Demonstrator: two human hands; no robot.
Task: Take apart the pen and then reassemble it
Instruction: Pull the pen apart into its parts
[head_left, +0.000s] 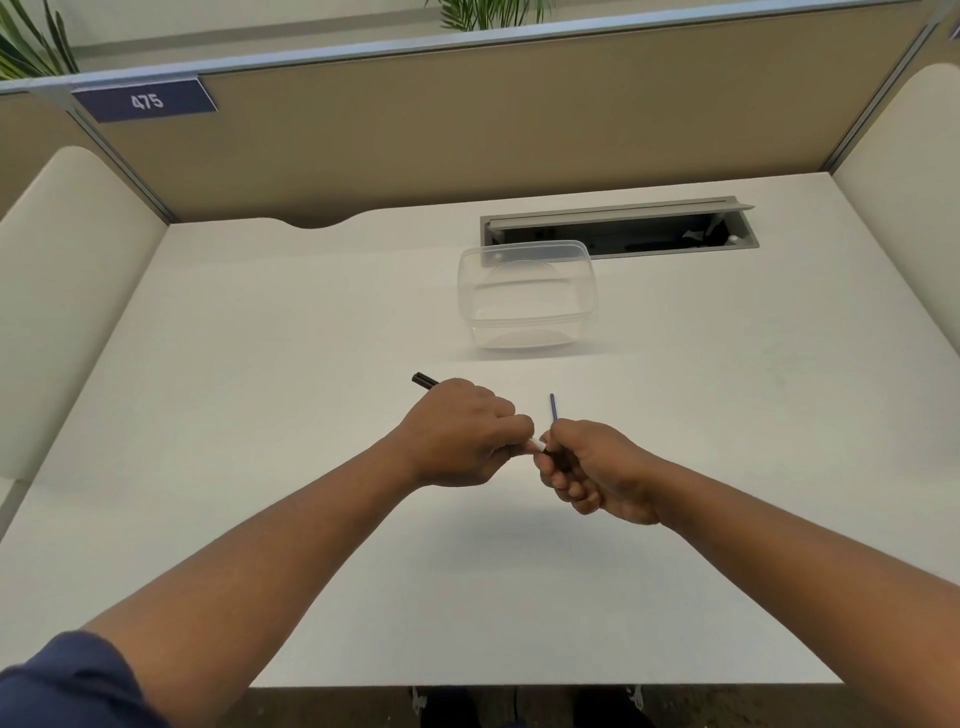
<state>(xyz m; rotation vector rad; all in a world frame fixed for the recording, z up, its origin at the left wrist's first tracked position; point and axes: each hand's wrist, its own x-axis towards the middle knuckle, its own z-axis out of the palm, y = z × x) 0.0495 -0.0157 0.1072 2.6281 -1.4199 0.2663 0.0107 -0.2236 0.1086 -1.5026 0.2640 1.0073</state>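
Note:
My left hand grips the pen barrel, whose black end pokes out past the knuckles to the upper left and whose white end shows at the fingertips. My right hand is curled just to the right, its fingertips meeting that white end. A thin blue refill sticks up out of the right hand's grip. Both hands hover over the white desk, close together near its middle. The pen's middle is hidden inside the left fist.
A clear plastic container stands empty behind the hands. Further back a grey cable hatch is open in the desk. Beige partition walls enclose the desk on three sides.

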